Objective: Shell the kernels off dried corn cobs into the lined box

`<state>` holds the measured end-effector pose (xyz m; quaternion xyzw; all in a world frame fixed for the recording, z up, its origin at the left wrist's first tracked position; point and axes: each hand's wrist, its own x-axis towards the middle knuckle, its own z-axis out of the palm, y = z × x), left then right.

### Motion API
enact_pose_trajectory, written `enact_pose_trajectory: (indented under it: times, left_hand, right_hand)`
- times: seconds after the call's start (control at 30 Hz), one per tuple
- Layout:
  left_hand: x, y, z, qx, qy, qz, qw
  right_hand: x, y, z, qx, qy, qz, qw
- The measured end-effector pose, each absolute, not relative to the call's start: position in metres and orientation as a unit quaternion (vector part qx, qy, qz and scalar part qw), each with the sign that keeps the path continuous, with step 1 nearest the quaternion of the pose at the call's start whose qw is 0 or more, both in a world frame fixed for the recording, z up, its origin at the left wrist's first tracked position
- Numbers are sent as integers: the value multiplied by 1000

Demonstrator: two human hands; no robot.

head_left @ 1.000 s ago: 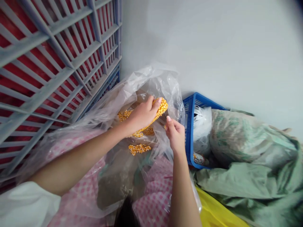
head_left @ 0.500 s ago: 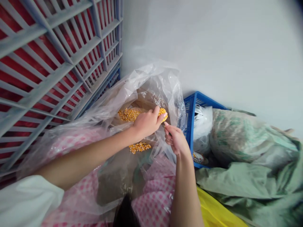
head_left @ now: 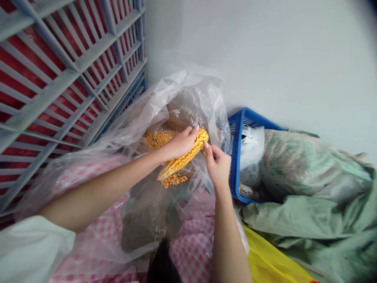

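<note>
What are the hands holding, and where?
The left hand grips a corn cob near its thick end; the right hand touches that end.

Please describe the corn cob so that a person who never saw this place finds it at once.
Between the grey slatted crate on the left and the blue basket on the right lies a clear plastic sheet. Over it, the left hand grips the corn cob, slanting down-left. Unlike the loose kernels nearby, it is one long yellow piece.

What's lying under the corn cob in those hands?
Under the corn cob, loose kernels lie in a pile on the clear plastic bag. The left hand covers whatever is beneath the cob's upper part.
</note>
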<state>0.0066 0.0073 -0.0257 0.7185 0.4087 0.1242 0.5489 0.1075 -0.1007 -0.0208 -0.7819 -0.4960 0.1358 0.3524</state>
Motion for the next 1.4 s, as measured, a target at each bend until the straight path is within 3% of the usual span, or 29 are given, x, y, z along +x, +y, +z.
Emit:
enact_pose_trajectory:
  times: [0.13,0.2,0.37,1.1,1.4]
  left_hand:
    - [6,6,-15,611,354,22,707]
    - [5,5,-11,596,343,40,725]
    - [1,8,-11,682,375,160,607]
    - [-5,12,-5,840,391,137,350]
    - [-4,14,-5,867,400,123,271]
  right_hand:
    - [103,-98,-17,-753,-459,149,448]
    - [102,-96,-17,-747,-446,150,469]
    - [104,-90,-18,-749,-422,193,472]
    - [115,-95,-17,-733,-339,352,473]
    - [115,-94,-15,-738,-320,357,475]
